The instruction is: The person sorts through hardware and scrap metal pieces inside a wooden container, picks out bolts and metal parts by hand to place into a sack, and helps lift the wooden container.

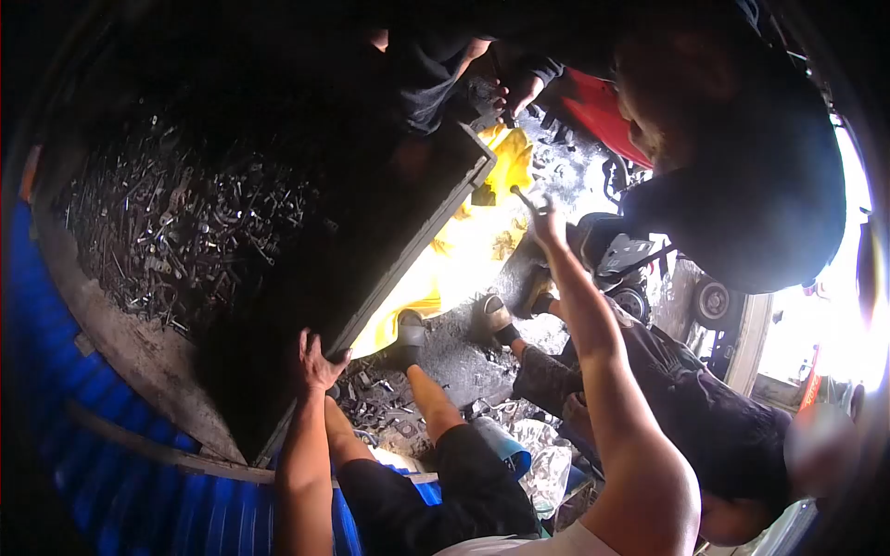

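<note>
My left hand (322,363) lies at the near end of a large dark panel (413,243) with a worn, pale edge. Its fingers are spread on the panel and its thumb is out toward the edge. Reaching farther out, my right hand (547,225) is closed around a dark rod-like tool with a rounded end (522,196); its exact kind is unclear. That tool points at the panel's far part, over a brightly lit yellow sheet (459,259). Close to the panel's far corner, another person's hand (524,95) holds a dark bar (506,119).
A heap of metal tools and parts (195,218) fills the left side, beyond deep shadow. Blue corrugated sheeting (176,486) borders it. Other people crouch at right, one in sandals (499,315). Scrap metal (375,408) litters the ground, and a small wheel (712,301) stands right.
</note>
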The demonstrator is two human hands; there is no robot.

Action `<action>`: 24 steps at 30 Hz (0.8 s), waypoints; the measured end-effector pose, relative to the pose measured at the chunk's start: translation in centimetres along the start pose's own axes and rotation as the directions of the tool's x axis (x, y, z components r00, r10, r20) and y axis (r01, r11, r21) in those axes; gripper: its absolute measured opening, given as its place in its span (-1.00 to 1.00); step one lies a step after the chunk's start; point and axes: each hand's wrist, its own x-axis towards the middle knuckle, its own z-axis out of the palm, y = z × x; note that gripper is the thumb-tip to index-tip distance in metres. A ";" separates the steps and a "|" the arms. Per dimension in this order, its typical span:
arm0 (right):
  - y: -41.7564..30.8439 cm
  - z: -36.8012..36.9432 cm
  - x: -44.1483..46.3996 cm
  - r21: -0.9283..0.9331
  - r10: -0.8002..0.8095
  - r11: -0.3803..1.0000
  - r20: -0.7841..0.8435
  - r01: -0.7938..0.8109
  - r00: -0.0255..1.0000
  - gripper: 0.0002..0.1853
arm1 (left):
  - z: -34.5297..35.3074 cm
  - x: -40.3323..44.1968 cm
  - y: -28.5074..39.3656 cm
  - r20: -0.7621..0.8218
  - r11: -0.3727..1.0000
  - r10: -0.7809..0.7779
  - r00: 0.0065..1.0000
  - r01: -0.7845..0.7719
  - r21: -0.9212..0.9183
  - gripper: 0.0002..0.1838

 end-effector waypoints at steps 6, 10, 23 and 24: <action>-8.3 8.5 -23.9 -0.293 0.063 0.907 0.804 0.302 0.591 -0.70 | -0.7 0.0 0.4 0.047 0.991 -0.067 0.997 0.072 -0.116 -0.09; -21.7 7.8 -34.7 -0.024 -0.120 0.900 0.947 0.436 0.299 -0.68 | -0.6 -0.1 0.1 0.013 0.959 -0.027 1.000 0.030 -0.281 -0.19; -40.7 23.8 -32.3 0.211 -0.488 0.824 0.736 0.526 0.468 -0.83 | -29.4 13.2 -32.0 -0.470 0.867 -0.450 0.759 0.498 -0.027 -0.50; -41.5 26.0 -32.0 0.190 -0.461 0.838 0.749 0.512 0.477 -0.83 | -29.8 14.8 -37.3 -0.678 0.765 -0.370 0.635 0.622 0.166 -0.42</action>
